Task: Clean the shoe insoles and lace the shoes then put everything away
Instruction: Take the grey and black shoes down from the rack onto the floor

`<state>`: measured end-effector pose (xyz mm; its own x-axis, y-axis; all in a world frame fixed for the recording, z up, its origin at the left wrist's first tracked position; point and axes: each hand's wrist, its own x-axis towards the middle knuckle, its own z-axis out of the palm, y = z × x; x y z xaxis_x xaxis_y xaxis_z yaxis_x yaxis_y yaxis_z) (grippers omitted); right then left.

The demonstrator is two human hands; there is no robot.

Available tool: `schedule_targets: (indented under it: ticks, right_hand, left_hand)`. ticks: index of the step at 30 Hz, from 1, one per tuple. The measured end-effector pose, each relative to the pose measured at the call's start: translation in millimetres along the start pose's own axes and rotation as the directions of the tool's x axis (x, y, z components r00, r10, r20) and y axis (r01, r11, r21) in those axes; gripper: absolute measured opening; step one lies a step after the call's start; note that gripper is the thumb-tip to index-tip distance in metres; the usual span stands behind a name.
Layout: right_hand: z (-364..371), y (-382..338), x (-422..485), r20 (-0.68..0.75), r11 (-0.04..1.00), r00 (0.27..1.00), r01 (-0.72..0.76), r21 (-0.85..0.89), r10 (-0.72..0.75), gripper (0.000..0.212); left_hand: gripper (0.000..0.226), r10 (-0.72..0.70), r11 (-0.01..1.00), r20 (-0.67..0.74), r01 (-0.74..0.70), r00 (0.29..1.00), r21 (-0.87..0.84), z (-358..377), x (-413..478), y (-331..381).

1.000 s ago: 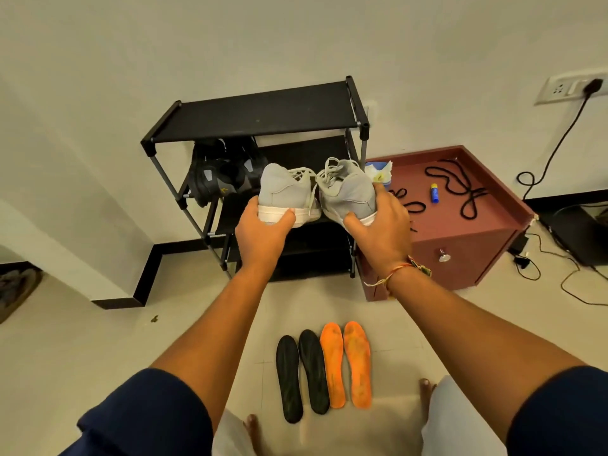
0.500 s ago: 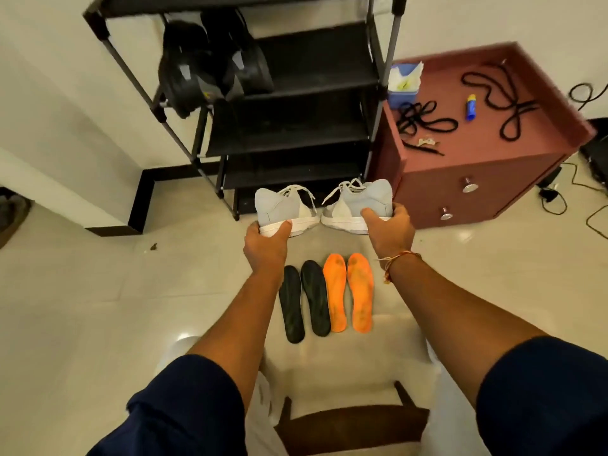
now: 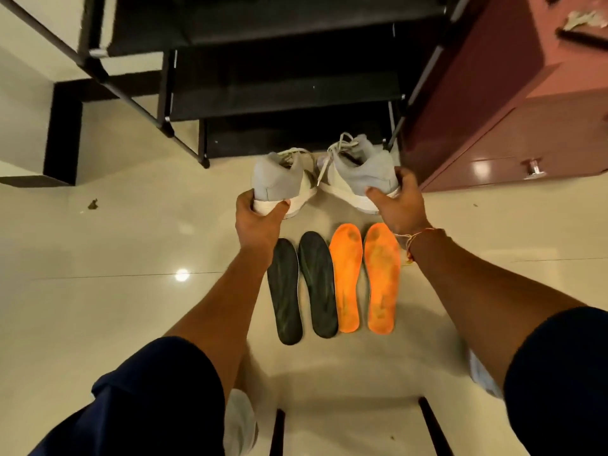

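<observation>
Two grey sneakers with white soles and white laces are low over the floor in front of the black shoe rack (image 3: 283, 93). My left hand (image 3: 258, 222) grips the heel of the left grey shoe (image 3: 279, 179). My right hand (image 3: 399, 205) grips the heel of the right grey shoe (image 3: 358, 169). Just behind my hands, on the floor, lie two black insoles (image 3: 301, 287) side by side and two orange insoles (image 3: 365, 278), which look stained. Whether the shoes touch the floor I cannot tell.
A maroon cabinet (image 3: 487, 103) with drawer knobs stands to the right of the rack; small items lie on its top corner. The floor is glossy cream tile with a small bit of debris (image 3: 93, 204) at left. A dark wooden frame (image 3: 431, 426) shows near my knees.
Both hands have brought the grey shoes down from the rack's shelf height to just above the floor by the insoles. My view has tilted down and closer.
</observation>
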<state>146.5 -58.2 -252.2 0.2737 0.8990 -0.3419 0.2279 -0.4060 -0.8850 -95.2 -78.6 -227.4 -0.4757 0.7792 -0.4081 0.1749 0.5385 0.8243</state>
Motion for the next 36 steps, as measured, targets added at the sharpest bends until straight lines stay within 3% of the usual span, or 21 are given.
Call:
schedule_targets:
  ticks: [6,10,14,20,22,26,29,31,34,36]
  right_hand:
    - [-2,59,29,0.116,0.994,0.993,0.027,-0.109,-0.014,0.063]
    - [3,84,38,0.207,0.962,0.978,0.073,-0.263,-0.018,0.065]
    - [5,106,49,0.175,0.909,0.984,0.061,-0.413,0.013,0.064]
    - [3,123,51,0.166,0.893,0.984,0.021,-0.449,0.061,0.073]
    - [8,129,46,0.118,0.884,0.985,-0.058,-0.463,0.126,0.077]
    - [28,144,24,-0.009,0.746,0.93,-0.301,-0.595,0.368,0.091]
    - [44,148,7,-0.047,0.599,0.889,-0.345,-0.723,0.455,0.101]
    - [56,147,-2,-0.079,0.558,0.862,-0.391,-0.732,0.5,0.102]
    - [76,149,-12,-0.107,0.494,0.855,-0.391,-0.777,0.508,0.103]
    - [85,150,-20,-0.113,0.437,0.866,-0.353,-0.827,0.487,0.106]
  left_hand:
    - [0.076,0.138,0.976,0.111,-0.154,0.984,0.153,7,-1,-72]
    - [0.071,0.029,0.972,0.136,-0.059,0.99,0.227,19,8,-112]
    - [0.062,-0.028,0.963,0.115,-0.004,0.993,0.27,25,21,-136]
    - [0.062,-0.026,0.97,0.115,-0.003,0.993,0.243,18,33,-157]
    - [0.065,-0.055,0.972,0.13,0.023,0.99,0.233,17,32,-163]
    - [0.08,-0.14,0.968,0.116,0.112,0.983,0.224,24,32,-174]
    - [0.094,-0.279,0.939,0.046,0.263,0.959,0.22,37,29,-181]
    - [0.106,-0.347,0.891,-0.038,0.342,0.937,0.298,51,25,-184]
    - [0.117,-0.367,0.771,-0.121,0.374,0.922,0.516,73,9,-186]
    - [0.119,-0.354,0.733,-0.135,0.365,0.925,0.574,84,-2,-191]
